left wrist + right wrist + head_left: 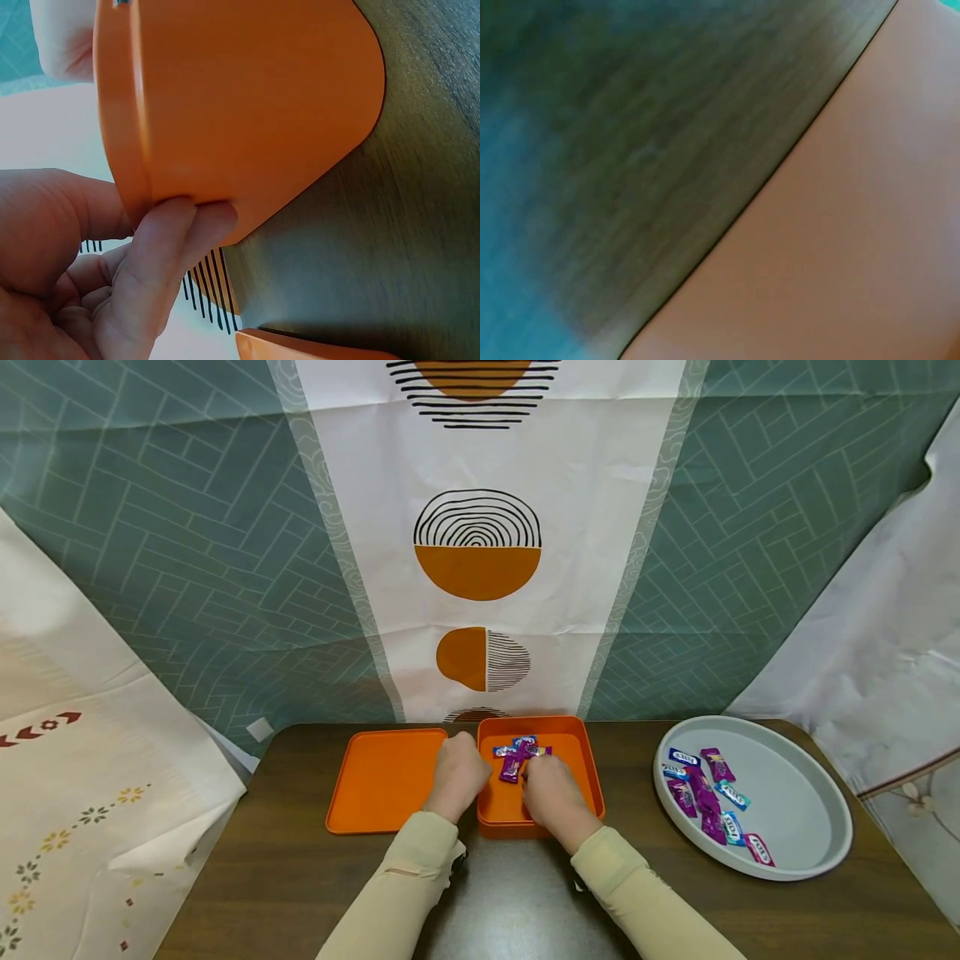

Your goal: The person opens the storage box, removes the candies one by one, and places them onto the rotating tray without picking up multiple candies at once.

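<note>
Pinching orange box (504, 803), long axis running forward.

box (576, 752): orange | wrappers (510, 767): purple, blue | tray (795, 802): grey | table (292, 885): brown, wood-grained

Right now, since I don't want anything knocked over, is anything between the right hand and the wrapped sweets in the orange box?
Nothing visible: the right hand is over the open orange box, beside the wrapped sweets. The left hand grips the box's left side, out of the way. Whether the right hand touches a sweet is hidden.
</note>
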`<state>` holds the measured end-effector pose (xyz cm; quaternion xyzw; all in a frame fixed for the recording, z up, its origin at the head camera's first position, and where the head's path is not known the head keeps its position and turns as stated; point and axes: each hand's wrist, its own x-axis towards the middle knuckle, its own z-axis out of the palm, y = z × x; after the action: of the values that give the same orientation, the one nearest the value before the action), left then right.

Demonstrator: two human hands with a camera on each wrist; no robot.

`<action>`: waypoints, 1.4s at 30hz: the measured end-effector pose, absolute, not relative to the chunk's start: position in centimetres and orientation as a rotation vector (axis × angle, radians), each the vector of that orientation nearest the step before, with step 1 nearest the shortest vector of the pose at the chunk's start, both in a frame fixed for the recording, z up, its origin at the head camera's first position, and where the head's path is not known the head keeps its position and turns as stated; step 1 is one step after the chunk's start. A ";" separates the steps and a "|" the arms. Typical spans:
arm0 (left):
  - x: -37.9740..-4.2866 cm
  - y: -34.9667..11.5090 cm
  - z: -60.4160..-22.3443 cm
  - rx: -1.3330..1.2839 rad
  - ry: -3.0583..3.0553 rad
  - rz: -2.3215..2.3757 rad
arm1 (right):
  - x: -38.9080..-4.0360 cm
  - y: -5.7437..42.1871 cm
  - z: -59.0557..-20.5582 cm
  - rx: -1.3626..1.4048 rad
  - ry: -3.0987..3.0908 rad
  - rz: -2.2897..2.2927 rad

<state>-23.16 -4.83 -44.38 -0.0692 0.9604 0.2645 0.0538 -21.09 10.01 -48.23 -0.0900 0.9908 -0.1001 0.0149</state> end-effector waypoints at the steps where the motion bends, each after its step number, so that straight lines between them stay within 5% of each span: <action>1: -23.1 -4.8 -44.4 -0.208 2.921 0.800 | -21.1 10.0 -48.2 -0.281 3.081 -0.304; 42: -23.0 -4.7 -44.6 -0.194 2.923 0.831 | -20.0 12.6 -45.3 -0.302 3.233 -0.508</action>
<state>-23.00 -4.72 -44.65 -0.0636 0.9588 0.2726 0.0485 -19.97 12.62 -45.34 -0.0916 0.9811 -0.1540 -0.0723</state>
